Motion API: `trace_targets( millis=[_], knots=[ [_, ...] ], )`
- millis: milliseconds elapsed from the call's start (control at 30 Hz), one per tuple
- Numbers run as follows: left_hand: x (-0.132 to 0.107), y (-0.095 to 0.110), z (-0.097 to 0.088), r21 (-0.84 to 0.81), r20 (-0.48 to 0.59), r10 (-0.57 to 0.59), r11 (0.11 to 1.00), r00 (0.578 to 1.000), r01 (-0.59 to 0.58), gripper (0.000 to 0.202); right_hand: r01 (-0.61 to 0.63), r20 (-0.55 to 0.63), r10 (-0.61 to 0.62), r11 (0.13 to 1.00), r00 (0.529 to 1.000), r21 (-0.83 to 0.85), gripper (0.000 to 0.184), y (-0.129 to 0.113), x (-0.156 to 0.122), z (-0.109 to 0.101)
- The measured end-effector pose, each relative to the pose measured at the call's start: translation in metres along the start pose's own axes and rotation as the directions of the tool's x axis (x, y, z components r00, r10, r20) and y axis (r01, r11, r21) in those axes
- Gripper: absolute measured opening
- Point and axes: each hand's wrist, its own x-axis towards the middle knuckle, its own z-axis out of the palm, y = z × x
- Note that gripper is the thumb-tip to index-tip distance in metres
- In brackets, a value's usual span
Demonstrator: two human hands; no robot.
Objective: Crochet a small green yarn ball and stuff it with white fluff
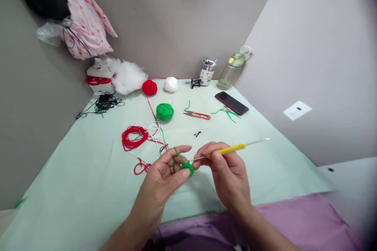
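Note:
My left hand (165,170) pinches a small round piece of green crochet (187,168) between thumb and fingers. Green yarn runs from that piece up over the raised index finger. My right hand (228,170) is closed around the yellow handle of a double-ended crochet hook (232,149). One metal end points at the green crochet and reaches its edge; whether it sits inside a stitch I cannot tell. The other end sticks out to the right. A green yarn ball (165,112) lies beyond my hands, with a green strand trailing toward them.
Red yarn coils (134,138), a red ball (149,87) and a white ball (171,84) lie left and behind. Thread snips (197,115), yarn scraps (228,113) and a phone (232,103) are further right. A bottle (231,72) and pen cup (207,73) stand by the wall.

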Motion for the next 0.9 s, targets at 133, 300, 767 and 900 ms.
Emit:
trace_targets(
  millis=[133, 300, 767, 900],
  knots=[
    [0.001, -0.004, -0.002, 0.024, -0.003, 0.015, 1.000, 1.000, -0.015, 0.049, 0.158, 0.072, -0.146, 0.966, 0.987, -0.204, 0.019, 0.001, -0.005, 0.003],
    [0.002, -0.004, -0.001, -0.008, -0.006, 0.018, 1.000, 1.000, -0.018, 0.066, 0.218, 0.069, -0.208, 0.951, 0.976, -0.218, 0.019, 0.005, -0.008, 0.007],
    [0.002, 0.000, -0.007, 0.197, -0.029, 0.130, 0.973, 0.991, -0.121, 0.060, 0.133, 0.139, -0.103, 0.966, 0.985, -0.223, 0.021, -0.003, -0.004, -0.007],
    [0.002, -0.003, -0.009, 0.359, -0.062, 0.219, 0.915, 0.974, -0.183, 0.057, 0.349, 0.279, -0.255, 0.861, 0.926, -0.369, 0.024, -0.008, -0.008, -0.008]
  ],
)
